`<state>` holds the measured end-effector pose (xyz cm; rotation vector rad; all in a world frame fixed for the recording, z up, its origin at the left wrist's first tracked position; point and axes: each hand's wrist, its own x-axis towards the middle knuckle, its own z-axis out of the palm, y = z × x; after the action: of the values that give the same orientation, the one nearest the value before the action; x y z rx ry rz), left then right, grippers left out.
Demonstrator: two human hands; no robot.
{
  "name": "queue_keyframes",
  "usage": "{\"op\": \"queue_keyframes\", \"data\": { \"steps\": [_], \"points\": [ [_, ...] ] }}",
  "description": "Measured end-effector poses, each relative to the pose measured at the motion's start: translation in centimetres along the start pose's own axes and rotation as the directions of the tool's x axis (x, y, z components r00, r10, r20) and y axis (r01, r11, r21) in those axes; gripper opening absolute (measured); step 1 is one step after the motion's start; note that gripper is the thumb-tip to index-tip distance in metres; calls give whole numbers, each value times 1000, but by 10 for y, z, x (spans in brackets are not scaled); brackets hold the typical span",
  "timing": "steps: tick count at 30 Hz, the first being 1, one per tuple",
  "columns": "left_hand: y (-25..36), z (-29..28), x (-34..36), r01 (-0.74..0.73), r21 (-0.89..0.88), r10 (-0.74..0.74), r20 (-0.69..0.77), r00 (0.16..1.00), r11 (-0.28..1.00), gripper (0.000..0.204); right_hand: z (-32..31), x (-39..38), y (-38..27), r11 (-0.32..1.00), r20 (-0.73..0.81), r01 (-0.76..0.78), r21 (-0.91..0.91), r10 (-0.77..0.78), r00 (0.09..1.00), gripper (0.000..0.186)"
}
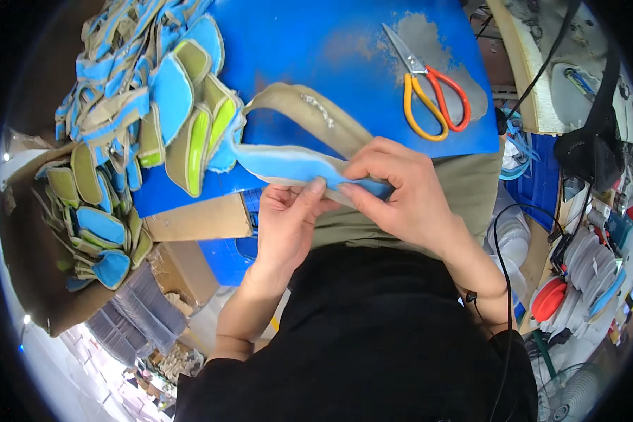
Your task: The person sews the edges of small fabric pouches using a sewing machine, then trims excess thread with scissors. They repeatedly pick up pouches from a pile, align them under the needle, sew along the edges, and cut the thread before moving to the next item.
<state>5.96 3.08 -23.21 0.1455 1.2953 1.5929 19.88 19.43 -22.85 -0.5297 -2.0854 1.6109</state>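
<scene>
A curved strip of sewn fabric [281,163], blue on one face and khaki on the other, lies across the front of the blue table [295,42]. My left hand [288,221] pinches its lower edge between thumb and fingers. Close by on the right, my right hand [404,186] grips the strip's end, with thumb and forefinger pressed together on it. The strip's khaki band [313,112] loops up behind my hands. Its left end touches a heap of similar blue, khaki and lime-green fabric pieces [170,98]. My fingers hide part of the held end.
Scissors [418,69] with one orange and one red handle lie on the table's right side. At lower left, a cardboard box [28,260] holds more sewn pieces [102,224]. Black cables [498,239] and a stack of round discs [577,264] are on the right.
</scene>
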Motion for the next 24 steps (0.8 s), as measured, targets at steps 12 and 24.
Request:
{"op": "queue_keyframes", "data": {
  "steps": [12, 24],
  "points": [
    [74, 4, 17, -674, 724, 357, 674, 647, -146, 42, -7, 22, 10, 750, 210, 476, -458, -429, 879, 15],
    [52, -53, 82, -575, 746, 246, 659, 711, -336, 34, -26, 45, 49, 594, 324, 439, -674, -297, 898, 11]
  ]
}}
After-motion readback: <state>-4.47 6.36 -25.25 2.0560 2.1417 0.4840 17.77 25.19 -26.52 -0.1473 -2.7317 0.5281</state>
